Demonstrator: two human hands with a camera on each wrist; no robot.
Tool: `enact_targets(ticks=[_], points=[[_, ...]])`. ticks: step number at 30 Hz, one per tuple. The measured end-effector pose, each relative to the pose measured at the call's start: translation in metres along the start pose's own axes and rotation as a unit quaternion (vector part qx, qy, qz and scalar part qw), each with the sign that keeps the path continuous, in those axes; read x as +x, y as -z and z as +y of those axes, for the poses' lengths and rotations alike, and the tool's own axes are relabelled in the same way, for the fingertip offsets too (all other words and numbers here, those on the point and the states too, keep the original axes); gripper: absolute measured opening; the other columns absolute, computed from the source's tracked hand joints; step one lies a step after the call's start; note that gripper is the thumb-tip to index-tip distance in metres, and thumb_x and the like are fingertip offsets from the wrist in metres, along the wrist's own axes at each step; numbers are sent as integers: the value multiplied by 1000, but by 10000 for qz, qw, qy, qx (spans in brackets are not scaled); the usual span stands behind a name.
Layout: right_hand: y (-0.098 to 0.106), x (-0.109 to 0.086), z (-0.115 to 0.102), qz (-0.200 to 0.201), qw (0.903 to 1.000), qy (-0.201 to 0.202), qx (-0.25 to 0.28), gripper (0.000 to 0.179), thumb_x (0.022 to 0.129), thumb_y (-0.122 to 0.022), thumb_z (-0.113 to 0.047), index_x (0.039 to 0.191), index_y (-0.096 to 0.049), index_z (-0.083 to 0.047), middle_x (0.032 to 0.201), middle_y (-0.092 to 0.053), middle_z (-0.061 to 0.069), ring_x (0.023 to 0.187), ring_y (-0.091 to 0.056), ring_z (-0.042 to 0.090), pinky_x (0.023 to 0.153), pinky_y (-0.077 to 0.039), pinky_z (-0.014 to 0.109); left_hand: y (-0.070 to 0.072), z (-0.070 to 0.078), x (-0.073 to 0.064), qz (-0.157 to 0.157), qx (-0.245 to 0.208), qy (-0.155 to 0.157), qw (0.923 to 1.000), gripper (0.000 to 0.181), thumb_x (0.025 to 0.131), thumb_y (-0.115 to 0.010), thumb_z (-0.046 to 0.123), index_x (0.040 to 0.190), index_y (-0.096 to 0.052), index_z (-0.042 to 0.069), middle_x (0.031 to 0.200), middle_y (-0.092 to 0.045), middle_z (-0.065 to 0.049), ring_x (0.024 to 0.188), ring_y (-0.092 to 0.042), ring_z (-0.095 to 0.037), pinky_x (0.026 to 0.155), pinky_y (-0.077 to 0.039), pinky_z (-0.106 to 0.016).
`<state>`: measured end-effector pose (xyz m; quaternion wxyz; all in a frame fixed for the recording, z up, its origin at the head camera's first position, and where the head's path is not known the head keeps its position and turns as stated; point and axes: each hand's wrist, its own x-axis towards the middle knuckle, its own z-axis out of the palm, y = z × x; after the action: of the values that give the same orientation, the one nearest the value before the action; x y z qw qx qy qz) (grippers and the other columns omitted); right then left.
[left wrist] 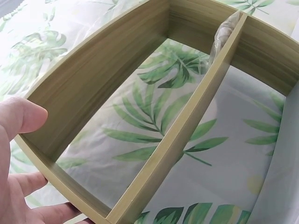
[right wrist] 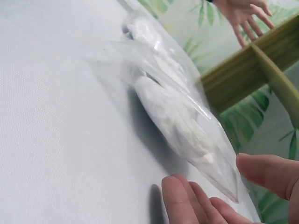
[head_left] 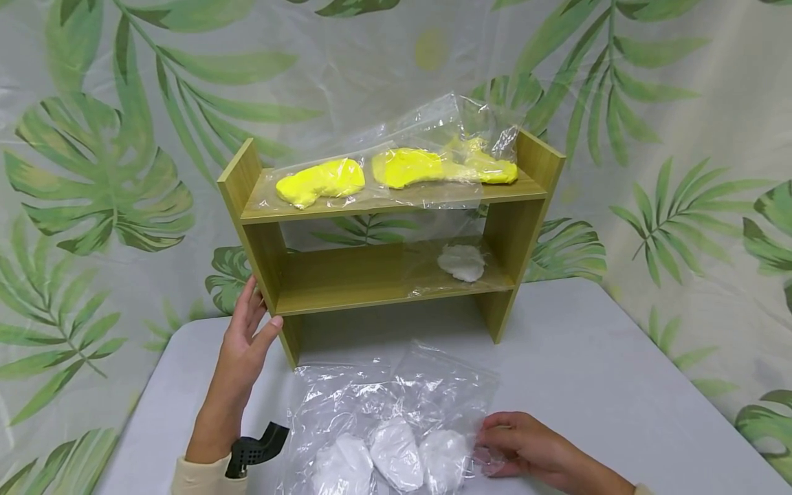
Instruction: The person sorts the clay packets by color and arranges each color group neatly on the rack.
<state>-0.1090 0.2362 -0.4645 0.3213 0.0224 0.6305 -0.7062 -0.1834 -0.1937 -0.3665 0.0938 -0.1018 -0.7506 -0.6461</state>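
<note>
Fingers [right wrist: 180,198] of the right hand [head_left: 526,445] are stretching out loosely, thumb standing apart, and the corner of a clear plastic bag [right wrist: 182,121] is running into the gap; how firmly they're touching it, we're not managing to tell. Inside, a soft white lump [head_left: 443,459] is bulging, and beside it we're spotting two more white mounds [head_left: 397,454] under crinkled, glinting film, all lying on the table before the shelf. Over to the left hand [head_left: 244,344]: its fingers are lying nearly straight along the outside of the wood-grained shelf [head_left: 346,271], thumb resting by the front edge. Up on the top board, we're seeing bright yellow, doughy lumps [head_left: 320,182] sitting in clear bags; on the middle board a flattened white blob [head_left: 460,262] is lying at the right. Beneath everything, the finely textured pale table [head_left: 588,385] is spreading out, while a leaf-printed cloth [head_left: 371,41] is hanging behind.
</note>
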Motion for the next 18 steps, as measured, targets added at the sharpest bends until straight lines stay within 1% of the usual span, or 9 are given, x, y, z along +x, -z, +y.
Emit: enact_targets(ticks=[3,4,7,10,15,18], points=[[-2,3,3,-141,9998,-16,124,20,91,-62,-10,107,-56,0,93,-68,9,87,-68,19,75,-56,39,0,0,0,12,52,3,10000,73,99,-53,20,155,-9,34,160,-13,-7,145,-15,-30,107,-19,-64],[-3,4,4,-194,9997,-22,148,21,91,-62,-10,109,-56,1,93,-67,9,86,-67,20,76,-56,39,0,0,0,21,79,1,10000,73,99,-53,20,155,-9,35,160,-13,-7,145,-16,-30,107,-20,-64],[-5,6,6,-374,9992,3,172,31,91,-62,-8,119,-56,4,95,-67,9,87,-67,22,78,-55,41,0,-1,0,37,122,-1,9999,73,99,-53,19,155,-9,35,160,-13,-7,145,-16,-30,106,-20,-65],[-7,7,8,-585,9980,50,244,42,89,-60,-4,129,-51,5,94,-67,9,87,-67,25,80,-54,43,-1,-1,0,46,134,28,9999,73,99,-53,18,155,-9,35,160,-13,-7,145,-16,-30,106,-20,-65],[-11,9,10,-901,9945,109,519,55,81,-59,6,134,-45,5,84,-65,7,85,-66,25,83,-53,48,-1,-1,0,52,163,11,9999,73,99,-53,17,155,-9,35,160,-13,-7,145,-16,-30,106,-21,-65],[-13,11,10,-1022,9925,137,662,57,80,-59,8,135,-43,6,82,-64,6,84,-66,24,83,-53,48,0,-1,0,67,180,-12,9998,73,99,-53,18,155,-10,35,160,-14,-6,145,-17,-30,106,-21,-65]])
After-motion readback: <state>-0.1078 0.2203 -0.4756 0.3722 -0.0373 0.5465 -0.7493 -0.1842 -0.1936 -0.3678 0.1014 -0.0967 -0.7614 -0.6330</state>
